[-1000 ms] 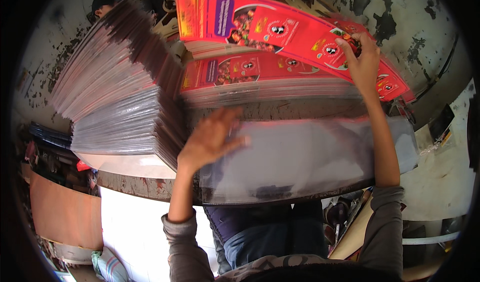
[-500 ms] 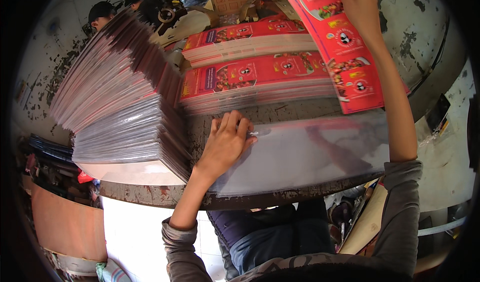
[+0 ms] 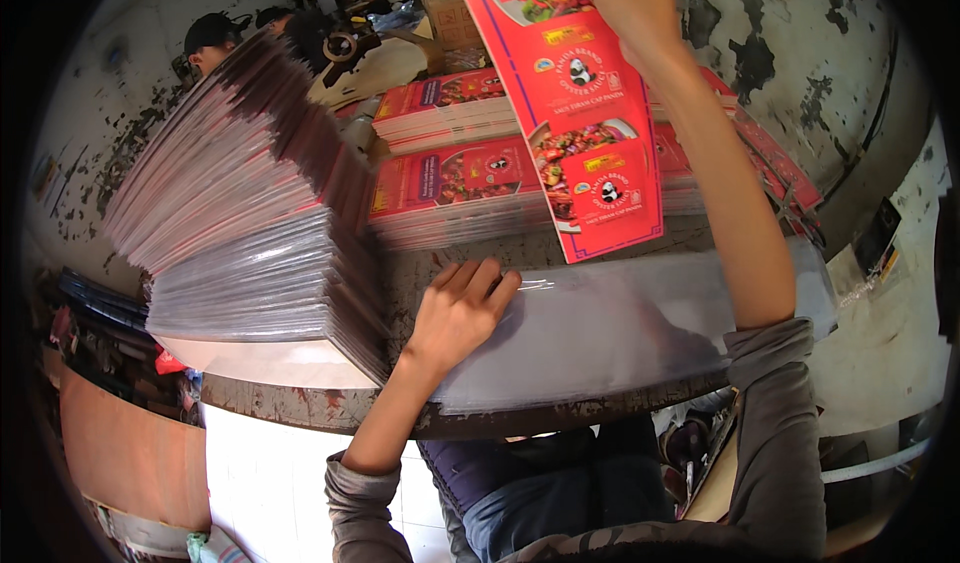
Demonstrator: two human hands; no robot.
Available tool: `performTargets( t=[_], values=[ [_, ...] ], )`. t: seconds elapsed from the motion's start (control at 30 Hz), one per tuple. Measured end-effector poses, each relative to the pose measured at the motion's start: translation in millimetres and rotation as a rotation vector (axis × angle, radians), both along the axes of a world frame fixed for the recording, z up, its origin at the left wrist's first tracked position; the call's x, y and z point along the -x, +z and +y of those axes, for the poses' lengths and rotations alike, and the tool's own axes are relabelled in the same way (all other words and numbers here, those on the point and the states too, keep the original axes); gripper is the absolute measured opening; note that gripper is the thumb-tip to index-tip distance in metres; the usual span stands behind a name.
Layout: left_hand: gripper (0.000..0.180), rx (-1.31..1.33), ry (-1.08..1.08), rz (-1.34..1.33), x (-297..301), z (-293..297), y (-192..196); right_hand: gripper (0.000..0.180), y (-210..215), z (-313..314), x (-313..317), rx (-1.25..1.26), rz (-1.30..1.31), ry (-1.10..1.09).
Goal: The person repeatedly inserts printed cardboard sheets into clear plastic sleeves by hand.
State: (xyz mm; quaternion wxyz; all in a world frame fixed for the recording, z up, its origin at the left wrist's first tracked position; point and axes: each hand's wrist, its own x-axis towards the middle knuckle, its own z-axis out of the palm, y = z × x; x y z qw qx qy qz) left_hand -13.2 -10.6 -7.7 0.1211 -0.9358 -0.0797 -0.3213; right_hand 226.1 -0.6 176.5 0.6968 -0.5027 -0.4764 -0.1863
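Swinging leftward, the right hand [image 3: 638, 11] brings its gripped red strip [image 3: 577, 98] nearer the left hand [image 3: 458, 311], curled on the plastic sleeve [image 3: 590, 338], pinch unclear.

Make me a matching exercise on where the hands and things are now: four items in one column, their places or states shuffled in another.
1. left hand
2. right hand
3. clear plastic
4. fanned stack

A. lying flat along the near side of the table
B. holding up a red printed strip
C. rising at the table's left end
D. at the clear plastic's left end

Pairs: 1-D, 2-B, 3-A, 4-C
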Motion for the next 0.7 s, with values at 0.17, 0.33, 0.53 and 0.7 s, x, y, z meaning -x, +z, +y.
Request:
performTargets(
  t=[0.17, 0.33, 0.53, 0.7],
  values=[
    [0.015, -0.084, 0.039, 0.016, 1.2, 0.1, -2.6, 0.034, 3.7, 12.0, 17.7, 0.071, 0.000, -0.035],
    [0.012, -0.132, 0.049, -0.027, 2.9, -2.3, -5.5, 0.036, -2.6, 22.9, 27.5, 0.083, 0.015, 0.036],
    [0.022, 0.292, -0.038, -0.053, -4.5, -0.6, 2.0, 0.036, -6.9, 27.9, 25.5, 0.059, -0.072, -0.060],
    [0.022, 0.601, -0.130, -0.034, -0.2, 12.5, -9.9, 0.038, -9.4, 31.1, 24.7, 0.057, -0.044, -0.051]
  ],
)
